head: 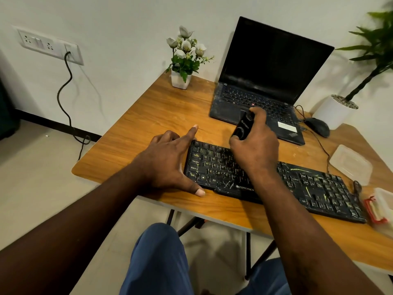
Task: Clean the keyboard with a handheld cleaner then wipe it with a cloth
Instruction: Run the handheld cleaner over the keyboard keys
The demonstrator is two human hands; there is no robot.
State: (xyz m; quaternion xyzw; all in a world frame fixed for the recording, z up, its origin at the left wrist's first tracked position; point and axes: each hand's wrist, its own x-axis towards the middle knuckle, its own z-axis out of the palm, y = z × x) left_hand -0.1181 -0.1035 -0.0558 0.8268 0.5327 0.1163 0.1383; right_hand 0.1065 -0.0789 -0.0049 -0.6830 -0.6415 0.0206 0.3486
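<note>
Head view: grimy, yellow-streaked keyboard; left hand splayed, right hand around cleaner.

The brand name ZEBRONICS is printed in white on the front edge of the keyboard, below the space bar. On its left-hand keys the legends Ctrl, Alt, Shift and Caps Lock can be read, along with the letters A, S, Z, X and C. White lettering is seen on the handheld cleaner but cannot be made out. The print on the white sticker on the laptop is too blurred to be read.
</note>
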